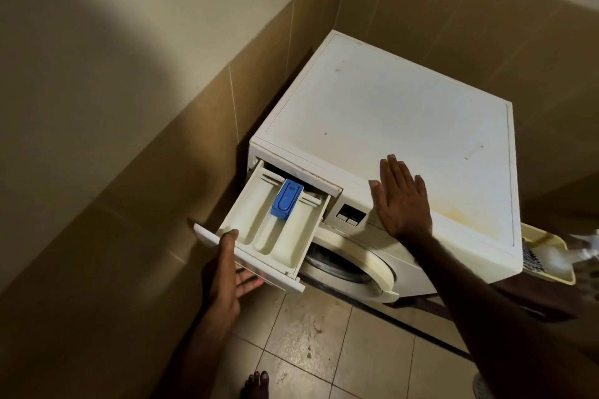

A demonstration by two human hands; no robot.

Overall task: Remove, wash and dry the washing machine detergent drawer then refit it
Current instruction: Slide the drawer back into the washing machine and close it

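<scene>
A white front-loading washing machine [389,126] stood in a tiled corner, filling the centre and right of the frame. Its cream plastic detergent drawer [269,230], fitted with a blue insert [287,203], was pulled far out at lower centre. The left hand [227,278] gripped the drawer's front panel, thumb on top, fingers beneath. The right hand [402,201] lay flat, fingers spread, on the machine's top front edge.
</scene>
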